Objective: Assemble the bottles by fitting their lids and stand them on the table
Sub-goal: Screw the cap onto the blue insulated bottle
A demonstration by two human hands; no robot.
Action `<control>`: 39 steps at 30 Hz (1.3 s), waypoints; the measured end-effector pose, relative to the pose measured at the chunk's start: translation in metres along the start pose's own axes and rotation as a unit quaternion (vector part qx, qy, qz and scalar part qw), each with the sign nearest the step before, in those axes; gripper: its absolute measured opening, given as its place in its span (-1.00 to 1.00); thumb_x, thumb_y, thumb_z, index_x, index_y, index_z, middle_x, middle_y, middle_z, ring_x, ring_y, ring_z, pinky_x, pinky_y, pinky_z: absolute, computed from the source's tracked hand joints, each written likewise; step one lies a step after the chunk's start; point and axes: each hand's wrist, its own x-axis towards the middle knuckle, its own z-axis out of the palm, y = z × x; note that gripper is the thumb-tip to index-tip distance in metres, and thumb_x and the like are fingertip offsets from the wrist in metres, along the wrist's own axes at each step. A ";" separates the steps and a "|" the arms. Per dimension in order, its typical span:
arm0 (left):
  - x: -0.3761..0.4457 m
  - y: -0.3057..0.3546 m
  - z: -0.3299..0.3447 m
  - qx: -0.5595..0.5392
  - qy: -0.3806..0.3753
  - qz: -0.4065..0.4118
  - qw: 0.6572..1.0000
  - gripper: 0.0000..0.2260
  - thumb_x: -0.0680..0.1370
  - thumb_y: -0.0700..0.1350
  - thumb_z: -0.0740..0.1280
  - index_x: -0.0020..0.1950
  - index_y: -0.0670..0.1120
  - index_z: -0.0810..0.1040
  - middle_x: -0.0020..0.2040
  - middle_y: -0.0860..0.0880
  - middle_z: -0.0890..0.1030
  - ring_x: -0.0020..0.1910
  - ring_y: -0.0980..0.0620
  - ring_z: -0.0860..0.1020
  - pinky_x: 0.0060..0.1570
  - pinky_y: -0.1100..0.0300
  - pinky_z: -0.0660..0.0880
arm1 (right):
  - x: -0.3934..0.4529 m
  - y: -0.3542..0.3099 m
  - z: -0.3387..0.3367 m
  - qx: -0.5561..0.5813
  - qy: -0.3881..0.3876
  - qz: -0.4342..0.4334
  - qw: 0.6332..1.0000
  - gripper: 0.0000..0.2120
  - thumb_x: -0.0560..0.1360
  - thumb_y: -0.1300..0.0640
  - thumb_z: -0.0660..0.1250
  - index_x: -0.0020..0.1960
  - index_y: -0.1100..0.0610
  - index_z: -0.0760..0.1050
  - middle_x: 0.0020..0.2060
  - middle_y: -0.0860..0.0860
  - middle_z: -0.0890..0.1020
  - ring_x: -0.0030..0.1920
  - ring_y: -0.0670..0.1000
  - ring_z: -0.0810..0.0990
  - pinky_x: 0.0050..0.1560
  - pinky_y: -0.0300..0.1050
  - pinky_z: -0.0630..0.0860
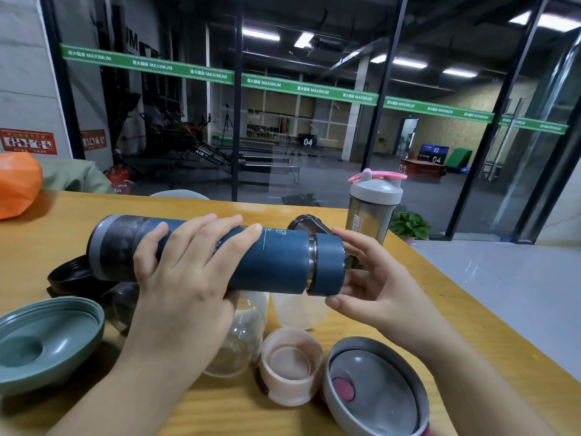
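Note:
A dark blue bottle (pixel 276 262) lies sideways in the air above the wooden table (pixel 53 228). My left hand (pixel 185 278) grips its middle from the near side. Its matching blue lid (pixel 328 264) sits on the right end, with a thin metal gap showing at the neck. My right hand (pixel 374 284) cups that lid, thumb below and fingers behind it. A grey shaker bottle (pixel 372 209) with its grey and pink lid on stands upright at the far right of the table.
Loose parts lie under my arms: a green lid (pixel 47 338), a black lid (pixel 70 275), a pink cap (pixel 290 366), a grey lid with a pink plug (pixel 374 388), a clear bottle (pixel 242 338), a translucent cup (pixel 298 311). An orange thing (pixel 17 184) sits far left. The table's edge runs along the right.

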 end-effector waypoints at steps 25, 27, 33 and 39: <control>-0.001 0.001 0.000 0.001 -0.004 0.002 1.000 -0.25 0.13 -0.32 0.57 0.28 0.01 0.47 0.21 -0.03 0.59 0.28 -0.07 0.43 0.32 -0.07 0.11 | -0.001 -0.001 -0.002 -0.050 -0.037 0.029 0.998 -0.27 0.31 0.13 0.49 0.37 -0.26 0.29 0.26 -0.14 0.48 0.08 0.14 0.60 0.09 0.08 0.58; -0.001 0.001 0.000 -0.001 -0.004 0.005 1.000 -0.25 0.13 -0.32 0.57 0.27 0.01 0.47 0.21 -0.03 0.59 0.27 -0.06 0.42 0.32 -0.08 0.11 | -0.001 -0.001 0.000 -0.056 -0.032 0.023 0.998 -0.26 0.32 0.24 0.46 0.39 -0.20 0.29 0.20 -0.16 0.51 0.06 0.16 0.60 0.06 0.10 0.58; -0.001 0.001 0.001 -0.005 0.001 0.015 1.000 -0.25 0.14 -0.33 0.56 0.28 0.03 0.45 0.21 -0.03 0.60 0.27 -0.06 0.42 0.32 -0.08 0.12 | 0.000 -0.002 -0.002 -0.084 -0.010 0.036 0.996 -0.34 0.30 0.14 0.52 0.34 -0.12 0.38 0.10 -0.06 0.61 -0.05 0.14 0.63 -0.01 -0.07 0.61; 0.000 0.000 0.000 -0.006 0.038 0.045 0.998 -0.35 0.25 -0.34 0.48 0.28 0.03 0.43 0.21 -0.04 0.60 0.27 -0.06 0.42 0.33 -0.07 0.11 | 0.001 -0.003 -0.002 -0.073 -0.011 0.051 0.996 -0.58 0.25 -0.16 0.35 0.07 -0.04 0.56 -0.37 -0.02 0.60 -0.38 -0.11 0.53 -0.37 -0.26 0.44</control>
